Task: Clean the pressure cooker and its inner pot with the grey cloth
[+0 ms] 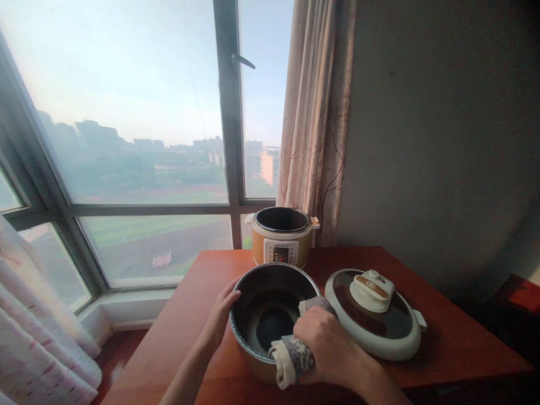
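Note:
A dark inner pot [270,326] with a pale rim is tilted toward me on the table, its inside showing. My left hand [223,309] grips the pot's left rim, the thumb over the edge and the other fingers along the outer wall. A rolled grey and cream cloth [291,357] is bunched in my right hand [324,340], which is closed around it at the pot's right rim. One end of the cloth hangs over the near edge of the pot. Whether the cloth touches the pot's inner wall is hidden by the hand.
Behind the pot stands the pressure cooker body [280,239], uncovered, with a control panel in front. Its round lid [375,318], white-rimmed with a handle on top, lies to the right on the reddish wooden table [169,349]. A window and curtain [312,112] are beyond.

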